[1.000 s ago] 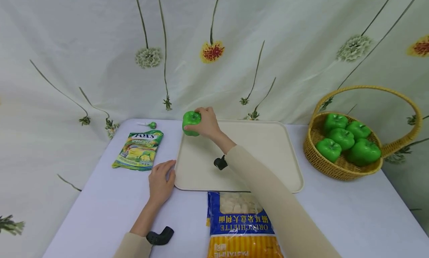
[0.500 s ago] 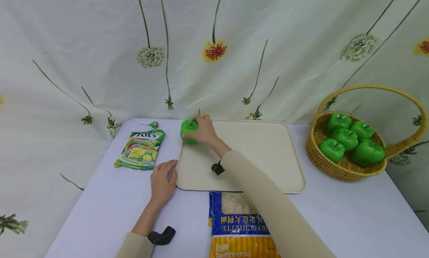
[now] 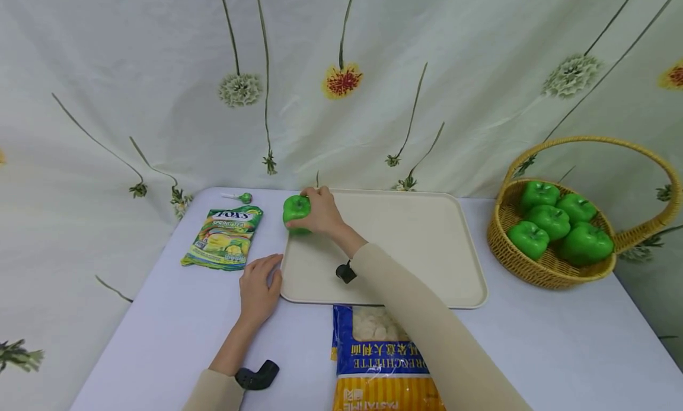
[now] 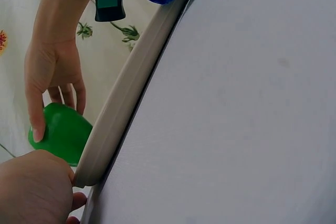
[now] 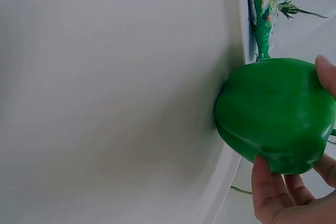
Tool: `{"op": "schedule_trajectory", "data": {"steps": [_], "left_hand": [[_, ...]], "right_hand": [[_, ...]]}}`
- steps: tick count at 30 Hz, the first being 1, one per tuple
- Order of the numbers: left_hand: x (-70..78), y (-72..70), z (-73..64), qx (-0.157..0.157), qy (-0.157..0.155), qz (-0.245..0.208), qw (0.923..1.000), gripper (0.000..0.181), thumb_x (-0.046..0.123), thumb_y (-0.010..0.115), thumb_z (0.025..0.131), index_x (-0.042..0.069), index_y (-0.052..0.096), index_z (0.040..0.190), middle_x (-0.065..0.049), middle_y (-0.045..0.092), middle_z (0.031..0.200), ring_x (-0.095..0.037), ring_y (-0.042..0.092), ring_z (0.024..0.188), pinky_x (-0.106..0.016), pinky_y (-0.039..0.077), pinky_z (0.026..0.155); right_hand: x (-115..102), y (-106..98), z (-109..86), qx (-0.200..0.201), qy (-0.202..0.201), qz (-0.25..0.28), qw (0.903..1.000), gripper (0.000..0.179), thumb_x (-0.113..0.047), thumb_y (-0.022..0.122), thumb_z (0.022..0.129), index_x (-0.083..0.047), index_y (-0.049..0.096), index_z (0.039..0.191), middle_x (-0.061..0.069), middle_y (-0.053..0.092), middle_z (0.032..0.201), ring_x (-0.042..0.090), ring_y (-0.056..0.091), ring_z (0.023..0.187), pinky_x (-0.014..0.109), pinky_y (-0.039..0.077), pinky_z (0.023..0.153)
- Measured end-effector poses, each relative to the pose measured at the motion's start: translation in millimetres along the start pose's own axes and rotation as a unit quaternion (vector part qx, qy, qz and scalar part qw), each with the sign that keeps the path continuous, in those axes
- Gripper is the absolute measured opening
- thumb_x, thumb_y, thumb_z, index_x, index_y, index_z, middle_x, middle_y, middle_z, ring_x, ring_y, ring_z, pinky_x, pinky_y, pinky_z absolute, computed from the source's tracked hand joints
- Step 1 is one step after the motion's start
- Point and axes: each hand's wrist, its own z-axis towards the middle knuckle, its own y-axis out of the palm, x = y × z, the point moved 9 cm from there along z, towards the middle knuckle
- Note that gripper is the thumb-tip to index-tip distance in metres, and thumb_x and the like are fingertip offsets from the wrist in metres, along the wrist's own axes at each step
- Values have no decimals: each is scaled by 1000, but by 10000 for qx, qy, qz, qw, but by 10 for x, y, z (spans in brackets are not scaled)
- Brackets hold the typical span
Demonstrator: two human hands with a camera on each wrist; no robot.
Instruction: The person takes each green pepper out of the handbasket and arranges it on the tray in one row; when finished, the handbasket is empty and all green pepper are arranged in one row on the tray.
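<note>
A green bell pepper (image 3: pixel 296 208) is in my right hand (image 3: pixel 323 214), upright at the far left corner of a cream tray (image 3: pixel 411 239). In the right wrist view, thumb and fingers grip the pepper (image 5: pixel 275 111) from opposite sides, its base low against the tray's floor near the rim. My left hand (image 3: pixel 259 287) rests on the table beside the tray's left edge, fingers relaxed and fingertips right at the rim. From the left wrist view, the pepper (image 4: pixel 65 135) shows partly hidden behind the tray rim (image 4: pixel 123 93).
A wicker basket (image 3: pixel 533 274) with several green peppers stands at the right. Left of the tray lie a green candy bag (image 3: pixel 224 239) and a green lollipop (image 3: pixel 244 198). A blue and orange pasta bag (image 3: pixel 384 357) lies in front, partly under the right sleeve.
My right hand has lowered the bell pepper toward the tray and shifted it slightly left. The left hand stays at the tray's edge.
</note>
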Motion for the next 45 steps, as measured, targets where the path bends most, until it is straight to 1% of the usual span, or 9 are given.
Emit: {"op": "schedule_trajectory", "data": {"steps": [7,14,19,24,28,33,41,44,45], "left_hand": [[41,13,1,5,67,32,10000,32,1,56,91,-1,65,121,-21,64,127,-41,48,121,-62,31,99],[41,9,-12,79,98,-6,9999,31,1,56,91,-1,65,120,-21,64,126,-42,49,119,-62,31,99],[44,-13,-9,179,161,-26,9997,31,0,56,90,-2,66,120,-21,65,125,-43,50,118,-63,32,98],[35,-37,-11,317,233,18,9992,31,0,57,89,-2,66,119,-21,66,123,-43,51,116,-63,33,96],[18,-45,-19,364,235,59,9990,31,0,57,89,-2,67,118,-21,66,122,-43,52,115,-63,34,95],[4,-41,-21,285,177,4,9994,31,1,57,89,-2,66,119,-21,66,123,-43,51,116,-63,33,96],[-3,-27,-4,229,181,-16,9996,31,0,56,90,-2,66,119,-22,65,124,-43,50,117,-63,32,96],[6,-8,3,197,200,-38,9996,31,1,56,90,-2,66,119,-22,65,124,-43,50,117,-63,32,97],[11,-4,6,195,206,-34,9996,31,1,56,90,-2,66,119,-22,65,124,-43,50,118,-63,32,97]], "right_hand": [[-4,-40,-52,-113,-66,-312,9994,84,-47,82,73,-17,45,142,13,46,134,22,51,114,33,49,90],[-7,-113,-91,-217,-84,-307,9993,92,-46,85,71,-17,41,146,15,43,142,26,48,125,39,48,98],[-44,-332,-224,-195,-325,-29,9993,93,-43,86,70,-15,41,146,16,41,143,29,42,131,43,44,103],[47,-630,-479,-97,-651,357,9972,90,-39,85,73,-13,41,147,13,40,147,29,38,135,47,39,109],[228,-898,-790,45,-774,623,9950,85,-35,83,77,-12,41,147,12,40,147,30,40,134,49,40,108],[563,-1249,-1228,274,-675,903,9932,80,-27,82,79,-11,42,146,14,41,144,35,40,132,52,41,105],[1218,-1825,-1826,923,-213,772,9925,76,-20,81,80,-7,43,145,20,43,139,38,43,128,57,41,103],[1444,-2099,-2057,1302,12,684,9891,74,-15,79,81,-3,43,144,24,42,137,40,43,125,58,41,102],[1520,-2201,-2138,1471,99,643,9870,73,-15,79,82,-2,43,144,24,42,137,39,43,124,55,43,101]]}}
